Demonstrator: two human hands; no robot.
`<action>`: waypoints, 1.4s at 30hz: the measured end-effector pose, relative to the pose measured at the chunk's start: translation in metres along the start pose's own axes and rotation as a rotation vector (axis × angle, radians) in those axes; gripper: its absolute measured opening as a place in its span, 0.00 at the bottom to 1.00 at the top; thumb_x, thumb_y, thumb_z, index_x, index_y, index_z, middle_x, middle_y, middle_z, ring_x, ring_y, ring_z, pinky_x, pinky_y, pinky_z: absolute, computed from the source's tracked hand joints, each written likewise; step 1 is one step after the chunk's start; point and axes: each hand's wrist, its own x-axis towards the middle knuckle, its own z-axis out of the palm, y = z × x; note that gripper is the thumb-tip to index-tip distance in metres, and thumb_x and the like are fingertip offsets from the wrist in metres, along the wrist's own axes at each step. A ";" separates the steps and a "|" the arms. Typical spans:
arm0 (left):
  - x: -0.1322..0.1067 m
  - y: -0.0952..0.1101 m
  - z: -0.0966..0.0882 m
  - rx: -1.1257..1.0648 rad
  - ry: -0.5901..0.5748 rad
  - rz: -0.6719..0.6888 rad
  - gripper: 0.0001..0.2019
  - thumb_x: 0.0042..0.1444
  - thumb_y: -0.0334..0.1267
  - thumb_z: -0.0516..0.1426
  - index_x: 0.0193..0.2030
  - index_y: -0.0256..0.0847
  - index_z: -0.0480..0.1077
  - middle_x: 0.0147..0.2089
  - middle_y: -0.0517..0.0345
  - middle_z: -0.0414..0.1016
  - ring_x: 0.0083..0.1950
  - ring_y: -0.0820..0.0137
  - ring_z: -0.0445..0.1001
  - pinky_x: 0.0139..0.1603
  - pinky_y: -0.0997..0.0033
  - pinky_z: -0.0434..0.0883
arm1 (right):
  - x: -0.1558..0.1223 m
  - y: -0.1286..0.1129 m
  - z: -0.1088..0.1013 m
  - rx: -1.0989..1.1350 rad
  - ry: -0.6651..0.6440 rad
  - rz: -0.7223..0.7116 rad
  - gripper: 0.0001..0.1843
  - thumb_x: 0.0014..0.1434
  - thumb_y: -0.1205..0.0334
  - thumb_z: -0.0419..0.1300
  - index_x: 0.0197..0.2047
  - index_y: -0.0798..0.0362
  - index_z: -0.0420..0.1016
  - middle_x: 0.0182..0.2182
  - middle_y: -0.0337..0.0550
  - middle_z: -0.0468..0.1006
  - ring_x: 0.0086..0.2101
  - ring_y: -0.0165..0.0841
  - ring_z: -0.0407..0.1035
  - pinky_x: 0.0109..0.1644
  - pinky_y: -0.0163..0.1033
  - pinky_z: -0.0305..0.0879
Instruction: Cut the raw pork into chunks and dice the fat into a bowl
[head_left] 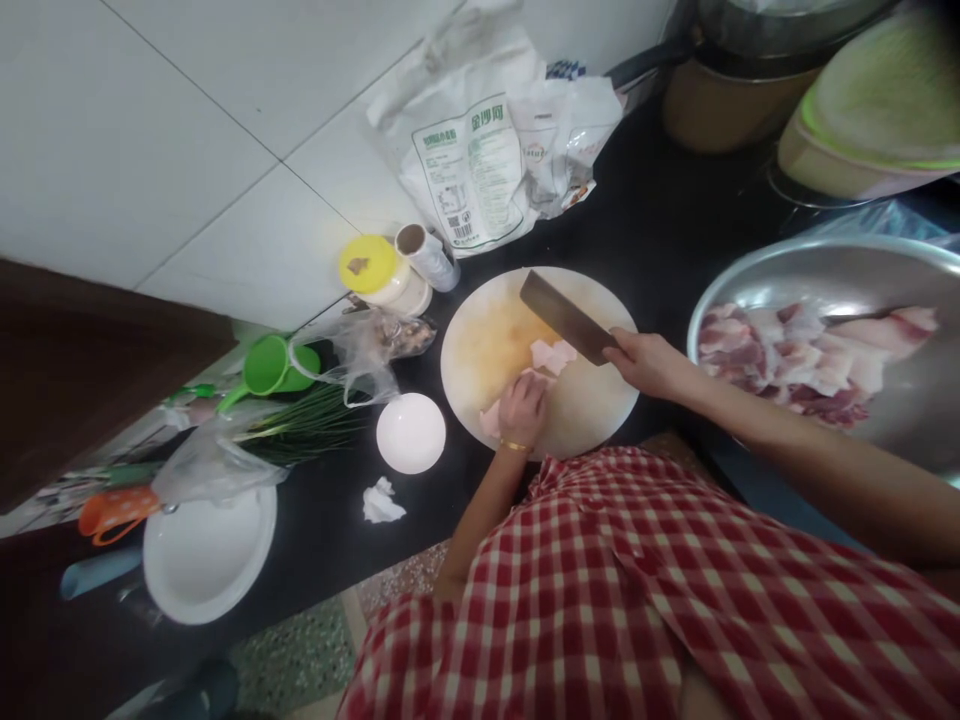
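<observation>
A round, pale cutting board [600, 405] with a yellowish stain lies in front of me. My right hand [641, 360] grips the handle of a broad cleaver [566, 315], its blade slanting up and left over the board. Bent fingers of my left hand [523, 408] press on a piece of raw meat [491, 418], part of which is hidden under the hand. Just beyond those fingers, cut pale meat slices [553, 354] lie close to the blade. A gold-coloured bracelet circles my left wrist.
To the right stands a large metal basin [911, 400] with raw meat chunks [817, 360]. A white bowl [411, 433], crumpled tissue [382, 500], green scallions [307, 425] and a yellow-lidded jar [382, 275] are on the left. Flour bags [472, 160] lean against the wall.
</observation>
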 end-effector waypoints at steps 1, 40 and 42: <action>-0.001 0.000 0.000 0.002 -0.007 0.000 0.11 0.59 0.34 0.51 0.45 0.37 0.71 0.49 0.49 0.69 0.53 0.65 0.65 0.55 0.62 0.66 | -0.002 -0.001 0.004 -0.044 -0.020 0.000 0.26 0.59 0.49 0.35 0.45 0.60 0.62 0.34 0.42 0.68 0.24 0.08 0.43 0.33 0.20 0.37; 0.002 -0.017 -0.001 0.053 -0.037 0.172 0.11 0.60 0.36 0.50 0.43 0.35 0.70 0.49 0.43 0.69 0.52 0.60 0.65 0.51 0.58 0.65 | -0.070 -0.027 0.053 -0.085 -0.144 -0.024 0.26 0.58 0.60 0.30 0.55 0.50 0.55 0.42 0.46 0.66 0.41 0.18 0.63 0.48 0.26 0.62; -0.001 -0.014 -0.003 0.060 -0.024 0.181 0.11 0.60 0.36 0.50 0.42 0.35 0.70 0.46 0.44 0.70 0.51 0.60 0.66 0.50 0.59 0.66 | -0.076 -0.028 0.052 -0.093 -0.163 -0.016 0.26 0.58 0.59 0.30 0.55 0.48 0.55 0.43 0.45 0.65 0.40 0.17 0.63 0.47 0.25 0.61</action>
